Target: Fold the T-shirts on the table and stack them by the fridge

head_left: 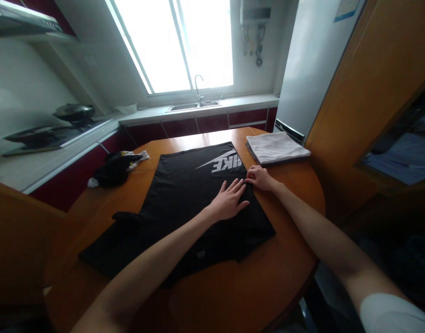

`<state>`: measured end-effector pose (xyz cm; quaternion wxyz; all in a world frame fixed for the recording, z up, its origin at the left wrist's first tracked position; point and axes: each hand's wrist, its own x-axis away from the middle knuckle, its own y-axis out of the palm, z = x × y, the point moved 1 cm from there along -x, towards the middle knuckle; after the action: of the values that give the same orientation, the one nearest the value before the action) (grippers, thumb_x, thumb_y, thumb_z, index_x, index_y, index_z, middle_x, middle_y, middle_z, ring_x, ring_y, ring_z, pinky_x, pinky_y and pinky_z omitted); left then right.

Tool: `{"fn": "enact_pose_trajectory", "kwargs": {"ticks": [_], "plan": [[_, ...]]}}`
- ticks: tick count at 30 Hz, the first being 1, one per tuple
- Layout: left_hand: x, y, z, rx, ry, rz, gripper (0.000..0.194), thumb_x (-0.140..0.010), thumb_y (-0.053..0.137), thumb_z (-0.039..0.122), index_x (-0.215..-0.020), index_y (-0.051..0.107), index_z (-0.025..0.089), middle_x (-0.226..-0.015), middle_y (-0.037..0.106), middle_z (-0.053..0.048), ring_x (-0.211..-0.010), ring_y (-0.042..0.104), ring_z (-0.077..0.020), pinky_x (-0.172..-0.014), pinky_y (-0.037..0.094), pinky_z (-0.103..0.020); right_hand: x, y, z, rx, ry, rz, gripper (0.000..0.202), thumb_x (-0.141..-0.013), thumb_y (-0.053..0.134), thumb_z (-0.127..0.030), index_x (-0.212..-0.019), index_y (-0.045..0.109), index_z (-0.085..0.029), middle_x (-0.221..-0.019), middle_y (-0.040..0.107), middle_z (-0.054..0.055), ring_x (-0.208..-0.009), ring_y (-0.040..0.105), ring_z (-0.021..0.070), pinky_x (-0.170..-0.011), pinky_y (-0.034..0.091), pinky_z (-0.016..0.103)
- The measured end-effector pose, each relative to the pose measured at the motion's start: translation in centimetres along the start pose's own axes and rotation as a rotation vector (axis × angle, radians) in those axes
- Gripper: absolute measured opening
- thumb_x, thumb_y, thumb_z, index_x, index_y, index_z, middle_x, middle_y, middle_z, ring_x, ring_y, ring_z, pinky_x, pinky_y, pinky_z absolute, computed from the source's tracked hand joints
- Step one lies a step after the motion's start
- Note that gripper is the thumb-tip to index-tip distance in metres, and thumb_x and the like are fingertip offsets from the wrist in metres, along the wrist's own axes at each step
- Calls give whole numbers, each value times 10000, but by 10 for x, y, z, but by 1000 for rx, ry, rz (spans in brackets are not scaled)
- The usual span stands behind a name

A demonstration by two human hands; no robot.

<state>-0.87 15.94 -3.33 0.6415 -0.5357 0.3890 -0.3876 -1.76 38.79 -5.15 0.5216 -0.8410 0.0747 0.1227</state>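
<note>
A black T-shirt (pixel 184 194) with a white printed logo lies spread on the wooden table (pixel 268 296), its right side folded inward so the lettering is cut off at the fold. My left hand (pixel 228 201) rests flat on the shirt near that fold, fingers stretched out. At the folded edge my right hand (pixel 260 178) is closed, thumb and fingers pinching the cloth. A sleeve spreads toward the table's left front, and a small label shows near the collar.
A folded stack of clothes (pixel 278 147), white on top, sits at the table's back right. Dark bunched cloth with white parts (pixel 115 170) lies at the left edge. Beyond are a counter with a sink (pixel 193 106), a stove with a pan (pixel 73 112) and a fridge (pixel 303 69).
</note>
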Motion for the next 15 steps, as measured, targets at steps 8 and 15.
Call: {"fn": "enact_pose_trajectory", "kwargs": {"ticks": [8, 15], "plan": [[-8, 8, 16, 42, 57, -34, 751, -1019, 293, 646, -1597, 274, 166, -1666, 224, -145, -1559, 158, -282, -1232, 134, -603, 1, -2, 2, -17, 15, 14, 51, -877, 712, -221, -830, 706, -200, -982, 656, 50, -1000, 586, 224, -834, 375, 349], [-3, 8, 22, 71, 79, 62, 712, -1013, 392, 597, -1595, 281, 202, -1667, 249, -130, -1558, 164, -285, -1242, 110, -591, 1, -5, -3, -3, 42, 8, 38, -883, 707, -206, -846, 717, -204, -989, 658, 47, -1025, 593, 222, -858, 382, 350]]}}
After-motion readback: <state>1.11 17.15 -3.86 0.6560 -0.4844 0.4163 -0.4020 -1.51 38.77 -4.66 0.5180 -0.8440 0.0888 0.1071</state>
